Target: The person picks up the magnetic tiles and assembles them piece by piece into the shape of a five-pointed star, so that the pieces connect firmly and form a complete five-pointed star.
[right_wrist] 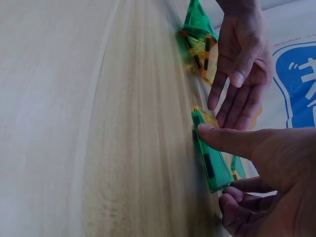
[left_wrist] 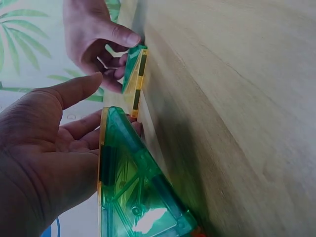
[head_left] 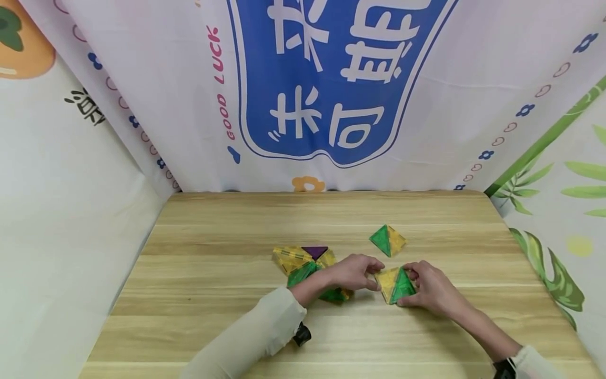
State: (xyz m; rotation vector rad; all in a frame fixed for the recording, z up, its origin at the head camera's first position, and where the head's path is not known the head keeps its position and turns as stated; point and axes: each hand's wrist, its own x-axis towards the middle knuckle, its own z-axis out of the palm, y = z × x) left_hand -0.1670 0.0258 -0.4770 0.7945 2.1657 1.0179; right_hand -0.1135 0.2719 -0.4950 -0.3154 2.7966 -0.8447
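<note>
My right hand (head_left: 437,289) pinches a green triangular magnetic tile (head_left: 404,287) between thumb and fingers. A yellow triangular tile (head_left: 387,284) adjoins it on the left, and the pair sits at the tabletop. Beside the yellow one is my left hand (head_left: 352,271), its fingers loosely extended and holding nothing; in the right wrist view the left palm (right_wrist: 244,64) shows. Under the left wrist, partly hidden, stands a raised cluster of yellow tiles (head_left: 291,257), green tiles (head_left: 300,273) and a purple tile (head_left: 314,252). One green side of this cluster (left_wrist: 143,197) looms close in the left wrist view.
Farther back on the wooden table (head_left: 213,226) lies another pair, a green triangle (head_left: 380,239) against a yellow triangle (head_left: 396,242). Printed cloth (head_left: 189,131) hangs along the table's back edge, with more cloth at both sides.
</note>
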